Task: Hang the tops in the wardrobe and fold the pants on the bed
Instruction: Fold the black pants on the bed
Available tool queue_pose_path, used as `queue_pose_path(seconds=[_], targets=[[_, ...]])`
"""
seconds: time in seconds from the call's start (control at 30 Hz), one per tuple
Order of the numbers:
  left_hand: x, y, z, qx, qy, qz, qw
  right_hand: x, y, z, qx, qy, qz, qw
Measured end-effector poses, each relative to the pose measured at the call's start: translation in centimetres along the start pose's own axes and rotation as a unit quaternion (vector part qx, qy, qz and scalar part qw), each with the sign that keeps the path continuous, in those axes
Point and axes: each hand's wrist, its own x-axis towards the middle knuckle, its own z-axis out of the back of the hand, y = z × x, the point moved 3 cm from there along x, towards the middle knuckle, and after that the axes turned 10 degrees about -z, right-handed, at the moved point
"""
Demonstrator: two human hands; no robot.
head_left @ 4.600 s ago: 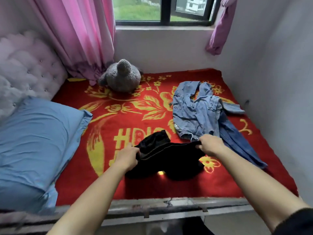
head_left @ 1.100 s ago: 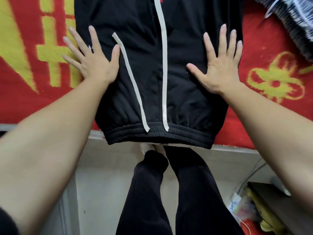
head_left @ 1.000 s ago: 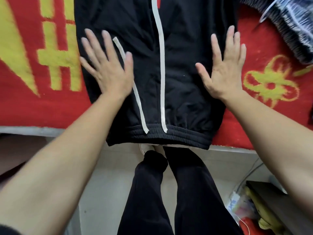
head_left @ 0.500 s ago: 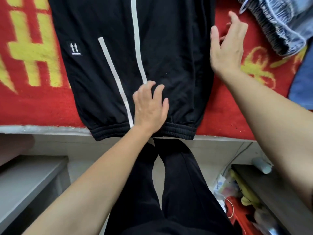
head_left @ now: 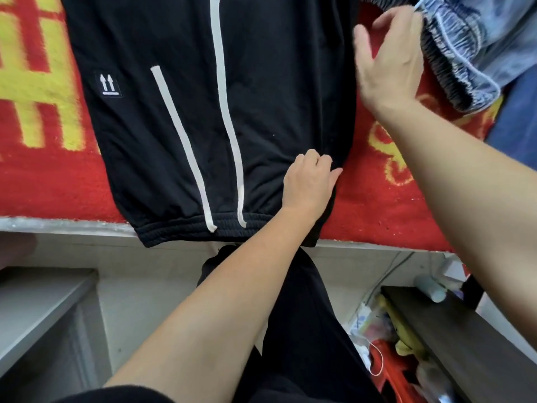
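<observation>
head view, steeply downward, close over bed edge [head_left: 72,225]

Item count
On view were one pair of black pants [head_left: 276,82], two white drawstrings [head_left: 223,97], one arrow label [head_left: 108,85], one denim garment [head_left: 479,33], one red blanket [head_left: 377,205], one left hand [head_left: 308,181] and one right hand [head_left: 389,62]

A home bedroom is indicated by a red-and-yellow plush blanket [head_left: 43,175] spread over a bed [head_left: 72,226], with black fabric trousers [head_left: 276,82] laid out.
</observation>
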Motion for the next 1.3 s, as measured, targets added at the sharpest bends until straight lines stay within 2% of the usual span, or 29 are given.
queue_pose_path(seconds=[0.07,0.13,0.37,0.43,0.53,0.6,0.67,0.73,0.83,0.9,1.0,1.03,1.13,1.23,1.3], targets=[[0.1,0.3,0.4,-0.020,-0.022,0.004,1.000,0.7,-0.7,-0.9,-0.065,0.084,0.014,0.994],[0.2,0.3,0.6,-0.039,-0.014,0.021,0.999,1.6,-1.7,-1.3,-0.072,0.114,-0.002,0.991],[2.8,-0.2,1.7,-0.048,0.049,0.161,0.985,0.6,-2.4,-0.8,0.078,0.038,-0.080,0.993],[2.7,-1.0,2.2,-0.047,0.025,0.147,0.988,1.1,-2.5,-0.4,0.051,0.043,-0.042,0.997],[0.8,-3.4,2.0,-0.086,-0.022,0.074,0.993,1.9,-3.6,-0.1,0.016,0.076,-0.018,0.997],[0.6,-3.4,0.8,-0.086,0.027,0.075,0.993,2.1,-3.9,-0.1,0.026,0.081,-0.043,0.995],[1.0,-2.4,0.0,-0.089,0.074,0.123,0.986,2.3,-3.4,-0.4,0.029,0.088,-0.073,0.993],[1.5,-2.0,-0.4,-0.087,0.090,0.137,0.983,2.3,-2.9,-0.3,0.046,0.092,-0.089,0.991],[1.7,-2.1,-0.4,-0.074,0.121,0.117,0.983,1.6,-2.6,-0.3,0.048,0.119,-0.066,0.990],[1.7,-1.4,0.3,-0.129,0.115,0.150,0.973,1.5,-2.3,-0.4,0.042,0.133,-0.061,0.988],[0.8,-0.1,2.4,-0.291,0.075,0.229,0.926,1.2,-0.4,-0.2,0.123,0.134,-0.099,0.978],[0.2,0.3,3.3,-0.356,0.078,0.248,0.898,1.0,0.8,-0.3,0.184,0.148,-0.118,0.965],[-2.0,2.6,6.5,-0.504,0.103,0.274,0.813,-0.6,5.4,-0.8,0.360,0.218,-0.150,0.895],[-4.1,6.9,10.0,-0.601,0.058,0.306,0.736,-2.7,10.6,-1.7,0.355,0.253,-0.129,0.891],[-5.7,10.6,12.2,-0.626,0.017,0.325,0.709,-4.0,13.8,-3.2,0.336,0.261,-0.102,0.899]])
